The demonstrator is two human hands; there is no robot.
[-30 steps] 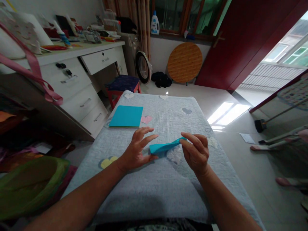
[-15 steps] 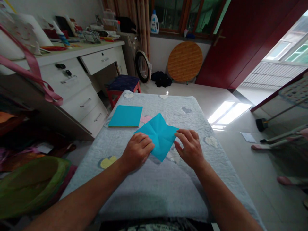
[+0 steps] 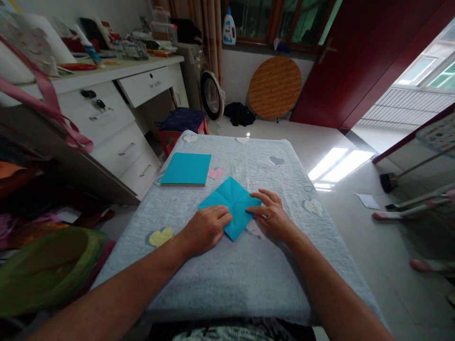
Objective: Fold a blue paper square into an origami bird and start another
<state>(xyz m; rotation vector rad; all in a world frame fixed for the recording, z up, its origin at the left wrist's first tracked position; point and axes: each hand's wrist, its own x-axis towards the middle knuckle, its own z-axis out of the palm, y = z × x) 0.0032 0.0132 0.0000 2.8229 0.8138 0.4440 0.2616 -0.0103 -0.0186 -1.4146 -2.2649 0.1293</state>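
Observation:
A creased blue square of paper (image 3: 230, 201) lies unfolded, corner toward me, on the grey quilted cloth (image 3: 227, 274) over the table. My left hand (image 3: 207, 226) rests on its near left edge with the fingers curled and pressing down. My right hand (image 3: 270, 213) lies on the paper's right corner with its fingers stretched out flat. A stack of blue paper sheets (image 3: 186, 169) sits farther back on the left of the cloth.
A white desk with drawers (image 3: 117, 113) stands left of the table, with a small red stool (image 3: 181, 124) beyond. A green bag (image 3: 46, 270) lies at the near left. A round wooden board (image 3: 274, 87) leans on the far wall.
A second ago the paper was folded and lifted between both hands. It has been opened out and laid flat, and both hands now press on it.

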